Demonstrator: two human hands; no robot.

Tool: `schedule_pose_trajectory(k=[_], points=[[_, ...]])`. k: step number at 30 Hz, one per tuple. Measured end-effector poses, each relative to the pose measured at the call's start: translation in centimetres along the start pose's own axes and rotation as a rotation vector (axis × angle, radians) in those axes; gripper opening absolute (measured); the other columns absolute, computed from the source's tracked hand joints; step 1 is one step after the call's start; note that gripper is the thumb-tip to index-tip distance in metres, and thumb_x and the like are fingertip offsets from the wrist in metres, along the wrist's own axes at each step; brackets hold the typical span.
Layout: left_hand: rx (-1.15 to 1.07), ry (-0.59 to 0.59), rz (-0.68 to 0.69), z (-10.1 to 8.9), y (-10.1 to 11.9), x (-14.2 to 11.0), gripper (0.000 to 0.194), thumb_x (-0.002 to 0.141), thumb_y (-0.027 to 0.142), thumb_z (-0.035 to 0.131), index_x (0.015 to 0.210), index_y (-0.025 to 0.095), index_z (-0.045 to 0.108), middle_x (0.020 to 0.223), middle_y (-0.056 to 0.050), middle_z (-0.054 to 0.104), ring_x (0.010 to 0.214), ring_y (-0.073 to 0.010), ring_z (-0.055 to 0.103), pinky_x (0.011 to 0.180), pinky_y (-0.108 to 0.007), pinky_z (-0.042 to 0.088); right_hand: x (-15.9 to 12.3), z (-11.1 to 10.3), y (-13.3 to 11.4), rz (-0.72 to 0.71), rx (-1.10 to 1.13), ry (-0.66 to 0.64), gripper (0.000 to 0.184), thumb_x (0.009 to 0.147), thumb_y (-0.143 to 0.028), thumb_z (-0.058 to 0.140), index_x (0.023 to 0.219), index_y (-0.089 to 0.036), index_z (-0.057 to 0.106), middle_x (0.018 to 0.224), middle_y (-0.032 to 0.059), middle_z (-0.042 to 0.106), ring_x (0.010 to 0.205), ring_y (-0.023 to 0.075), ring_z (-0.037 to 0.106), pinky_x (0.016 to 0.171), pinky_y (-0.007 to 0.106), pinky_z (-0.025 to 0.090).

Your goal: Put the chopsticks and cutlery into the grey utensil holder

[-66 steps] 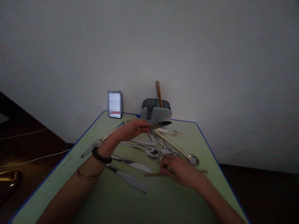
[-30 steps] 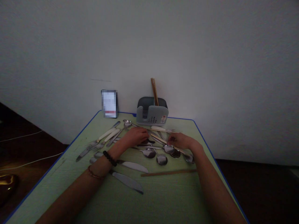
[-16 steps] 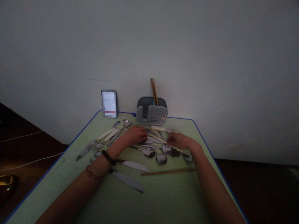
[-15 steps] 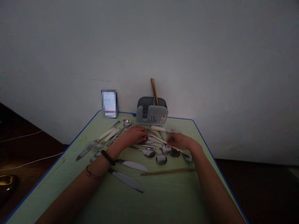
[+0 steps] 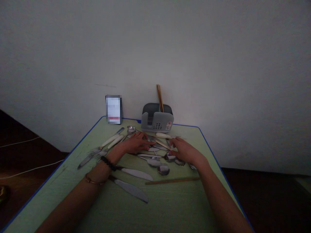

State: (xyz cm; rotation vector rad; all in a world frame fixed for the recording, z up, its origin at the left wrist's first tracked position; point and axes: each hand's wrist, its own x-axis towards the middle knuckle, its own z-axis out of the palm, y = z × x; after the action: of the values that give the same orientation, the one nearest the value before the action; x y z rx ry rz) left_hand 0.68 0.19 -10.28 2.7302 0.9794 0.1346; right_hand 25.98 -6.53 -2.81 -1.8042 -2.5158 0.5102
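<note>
Over the middle of a heap of cutlery my left hand [image 5: 138, 142] lies palm down, its fingers stretched out. A wooden chopstick [image 5: 162, 144] and several metal handles lie just right of its fingertips. My right hand [image 5: 185, 151] is at the heap's right side, thumb and forefinger apart with nothing visible between them. Below its thumb are a spoon [image 5: 170, 157] and another spoon bowl [image 5: 179, 162], partly covered. Nearer me lie a spoon [image 5: 163, 169], a table knife [image 5: 137, 174] and a second knife [image 5: 132, 190]. What lies under both palms is hidden.
A grey cutlery holder [image 5: 157, 122] with several chopsticks [image 5: 159, 98] upright stands against the wall. A phone [image 5: 114, 109] leans at the back left. Forks [image 5: 93, 152] and white-handled cutlery [image 5: 116, 141] lie left; a single chopstick [image 5: 172, 181] lies in front.
My right hand's fingers have spread from a closed pinch and moved slightly left. My left hand's fingers have stretched out. The near spoons have shifted slightly left and toward me.
</note>
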Motion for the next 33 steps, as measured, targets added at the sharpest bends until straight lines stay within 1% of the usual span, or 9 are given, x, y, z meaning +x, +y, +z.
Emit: schedule_pose_trajectory(k=[2,5,9,13,17,21,26,30,33], points=[[0.018,0.0,-0.021,0.0,0.0,-0.1,0.04,0.092,0.045,0.042,0.131,0.04,0.048,0.119,-0.006,0.052,0.109,-0.0229,0.045,0.096,-0.034,0.032,-1.0,0.0,-0.9,-0.077,0.009,-0.009,0.019,0.081,-0.02,0.06,0.099,-0.014,0.059,0.102,0.0106,0.061,0.089,0.0183,0.057,0.075,0.025,0.041],[0.017,-0.009,-0.021,-0.2,0.0,-0.3,0.043,0.089,0.049,0.044,0.131,0.038,0.049,0.119,-0.007,0.052,0.109,-0.0247,0.045,0.095,-0.035,0.032,-3.0,0.7,-1.4,-0.157,0.031,-0.12,0.012,0.081,-0.019,0.059,0.092,-0.017,0.061,0.096,0.0073,0.063,0.086,0.0184,0.058,0.072,0.026,0.041],[-0.017,-0.009,-0.007,-0.3,0.0,-0.4,0.048,0.084,0.054,0.05,0.129,0.037,0.051,0.119,-0.007,0.052,0.109,-0.0257,0.047,0.095,-0.037,0.033,-5.8,1.9,-1.4,-0.192,0.004,-0.241,0.009,0.08,-0.016,0.058,0.085,-0.019,0.064,0.097,0.0056,0.064,0.089,0.0199,0.06,0.075,0.027,0.042],[-0.063,0.017,0.014,-0.3,-0.2,-0.4,0.045,0.087,0.048,0.05,0.13,0.035,0.05,0.116,-0.006,0.054,0.108,-0.0226,0.048,0.096,-0.035,0.035,-6.8,2.6,-2.2,-0.147,-0.11,-0.232,0.013,0.083,-0.014,0.052,0.087,-0.017,0.065,0.099,0.0088,0.065,0.087,0.0214,0.062,0.071,0.029,0.044],[-0.092,0.022,0.013,-0.4,-0.1,-0.4,0.042,0.087,0.039,0.053,0.129,0.032,0.052,0.115,-0.007,0.055,0.107,-0.0215,0.05,0.094,-0.033,0.038,-6.5,2.8,-3.2,-0.177,-0.216,-0.223,0.025,0.087,-0.008,0.042,0.087,-0.015,0.065,0.095,0.0103,0.067,0.087,0.023,0.062,0.072,0.031,0.044],[-0.153,0.029,0.003,-1.4,0.4,-0.5,0.042,0.086,0.035,0.055,0.127,0.025,0.055,0.118,-0.01,0.055,0.108,-0.0217,0.052,0.096,-0.033,0.039,-6.7,2.6,-2.6,-0.263,-0.126,-0.175,0.021,0.087,-0.009,0.044,0.088,-0.016,0.064,0.094,0.0088,0.066,0.091,0.0211,0.059,0.079,0.03,0.043],[-0.317,0.132,0.044,-4.6,2.0,-1.1,0.037,0.09,0.037,0.048,0.124,0.023,0.055,0.121,-0.008,0.057,0.11,-0.0188,0.054,0.097,-0.032,0.04,-6.5,0.4,-1.6,-0.259,0.163,-0.08,0.012,0.088,-0.019,0.047,0.092,-0.017,0.058,0.096,0.0069,0.063,0.087,0.0182,0.057,0.075,0.028,0.044],[-0.458,0.158,0.011,-8.6,3.6,-1.3,0.038,0.09,0.039,0.046,0.121,0.02,0.056,0.108,-0.006,0.066,0.096,-0.0169,0.061,0.083,-0.028,0.047,-4.8,-3.4,-2.1,-0.346,0.253,0.073,0.014,0.091,-0.02,0.043,0.093,-0.017,0.057,0.094,0.0072,0.061,0.084,0.0167,0.055,0.075,0.028,0.043],[-0.524,0.205,-0.019,-11.3,4.5,-1.5,0.038,0.089,0.04,0.047,0.119,0.018,0.057,0.103,-0.006,0.068,0.091,-0.0163,0.062,0.079,-0.027,0.048,-3.5,-6.5,-3.1,-0.357,0.253,0.189,0.016,0.09,-0.018,0.043,0.095,-0.016,0.058,0.094,0.0075,0.06,0.08,0.0154,0.056,0.074,0.028,0.044]])
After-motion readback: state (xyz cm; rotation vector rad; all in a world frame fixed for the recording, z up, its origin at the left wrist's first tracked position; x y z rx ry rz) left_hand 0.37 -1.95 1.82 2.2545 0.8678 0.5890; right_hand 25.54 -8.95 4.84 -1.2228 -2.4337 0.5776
